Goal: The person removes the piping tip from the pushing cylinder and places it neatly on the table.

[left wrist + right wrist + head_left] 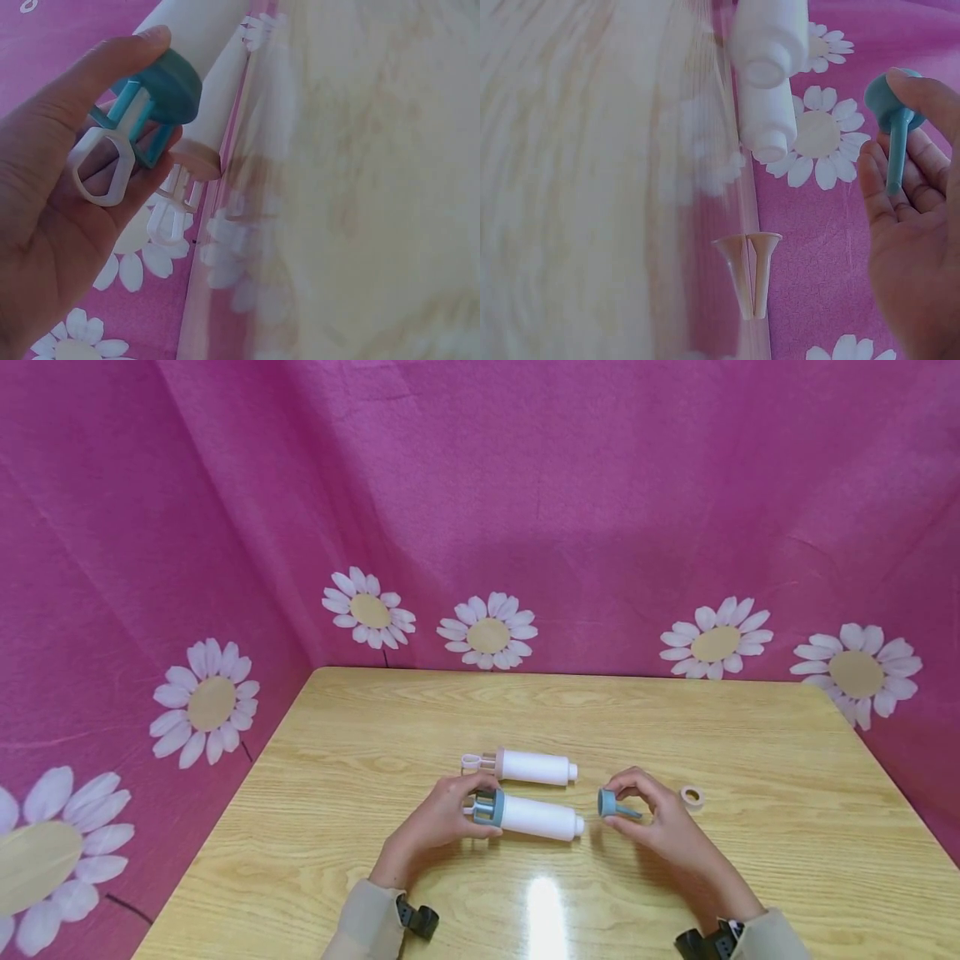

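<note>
My left hand (450, 810) grips the teal collar of a white plunger syringe (538, 819) between thumb and fingers. Its ring-shaped plunger handle (107, 166) sticks out toward my palm. The capped-looking white tip points right, toward my other hand. Between thumb and fingers of my right hand (660, 818), a teal funnel-shaped nozzle (897, 142) is pinched, its wide end facing the syringe tip and its thin spout toward the palm. A gap separates nozzle and syringe. Just behind the first syringe lies a second white syringe (534, 767) with a beige collar.
A small beige nozzle (688, 805) sits on the wooden table (420, 718), right of my right hand. Pink cloth (570, 510) with white daisies hangs along the table's back and left edges. Light glares off the tabletop between my forearms.
</note>
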`<state>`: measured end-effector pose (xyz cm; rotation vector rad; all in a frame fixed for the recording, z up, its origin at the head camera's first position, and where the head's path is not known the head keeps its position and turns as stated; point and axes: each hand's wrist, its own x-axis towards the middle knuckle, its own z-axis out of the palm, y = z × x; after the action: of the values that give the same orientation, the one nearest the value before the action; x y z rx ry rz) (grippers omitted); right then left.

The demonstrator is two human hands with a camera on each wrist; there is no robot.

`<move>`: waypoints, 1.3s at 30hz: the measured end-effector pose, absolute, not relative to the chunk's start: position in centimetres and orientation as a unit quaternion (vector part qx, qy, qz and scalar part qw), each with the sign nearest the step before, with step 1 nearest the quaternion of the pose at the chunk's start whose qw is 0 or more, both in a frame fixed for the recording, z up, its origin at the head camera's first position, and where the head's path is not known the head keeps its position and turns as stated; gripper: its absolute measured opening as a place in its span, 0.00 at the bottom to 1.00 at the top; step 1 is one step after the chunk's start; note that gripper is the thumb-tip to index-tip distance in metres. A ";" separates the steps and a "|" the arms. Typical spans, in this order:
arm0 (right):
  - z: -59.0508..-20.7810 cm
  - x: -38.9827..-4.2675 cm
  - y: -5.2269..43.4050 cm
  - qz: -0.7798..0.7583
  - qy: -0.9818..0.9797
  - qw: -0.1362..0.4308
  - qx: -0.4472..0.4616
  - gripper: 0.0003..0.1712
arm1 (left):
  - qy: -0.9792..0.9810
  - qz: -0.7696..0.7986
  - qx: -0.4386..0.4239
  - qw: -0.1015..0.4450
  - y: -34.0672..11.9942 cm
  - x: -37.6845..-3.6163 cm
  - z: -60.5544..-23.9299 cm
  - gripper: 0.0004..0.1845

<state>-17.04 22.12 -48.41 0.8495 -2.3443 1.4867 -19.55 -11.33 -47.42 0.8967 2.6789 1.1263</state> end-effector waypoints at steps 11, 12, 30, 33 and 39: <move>-48.5 -17.1 22.1 0.502 -0.807 0.113 0.290 0.22 | 0.885 0.361 0.286 0.068 -11.3 -19.7 -47.7 0.28; -48.5 -17.0 22.1 0.503 -0.806 0.113 0.290 0.22 | 0.885 0.360 0.286 0.070 -11.3 -19.7 -47.7 0.28; -48.5 -17.0 22.2 0.493 -0.815 0.108 0.285 0.22 | 0.884 0.355 0.290 0.092 -11.7 -20.0 -48.2 0.29; -48.5 -17.0 22.2 0.491 -0.815 0.109 0.288 0.22 | 0.886 0.352 0.286 0.096 -11.6 -20.0 -48.2 0.30; -48.5 -17.0 22.2 0.487 -0.817 0.110 0.288 0.22 | 0.882 0.362 0.285 0.101 -11.7 -19.9 -48.1 0.31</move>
<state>-17.04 22.24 -48.53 0.8458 -2.4014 1.4320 -19.95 -11.69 -48.15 0.8415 2.6045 1.0698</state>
